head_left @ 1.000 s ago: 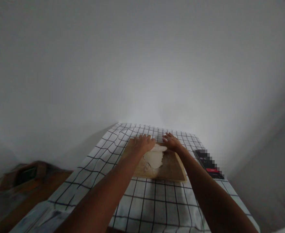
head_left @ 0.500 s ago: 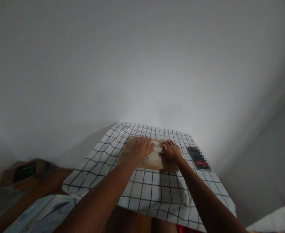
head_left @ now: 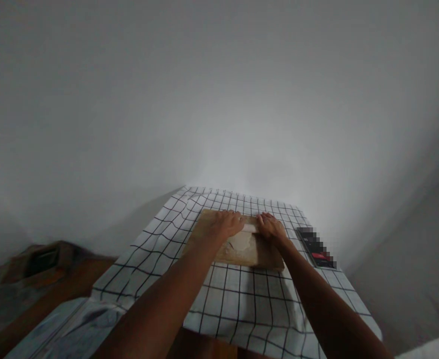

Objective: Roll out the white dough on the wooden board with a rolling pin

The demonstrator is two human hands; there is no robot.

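A wooden board [head_left: 259,256] lies on the checked tablecloth. On it is a thin, pale sheet of dough [head_left: 239,243]. Across the dough's far side runs a light rolling pin [head_left: 250,228], seen only between my hands. My left hand [head_left: 228,223] curls over the pin's left part, and my right hand [head_left: 270,227] curls over its right part. Both hands cover the ends of the pin, and the undersides of my fingers are hidden.
A white tablecloth [head_left: 225,294] with black lines covers the table, which stands against a pale wall [head_left: 219,99]. Right of the board lies a flat dark thing [head_left: 317,251] with a red patch, partly pixelated. At lower left stands a brown box [head_left: 42,263].
Both hands have pushed the rolling pin toward the far edge of the board. More dough now shows on the near side of the pin. The view has shifted slightly.
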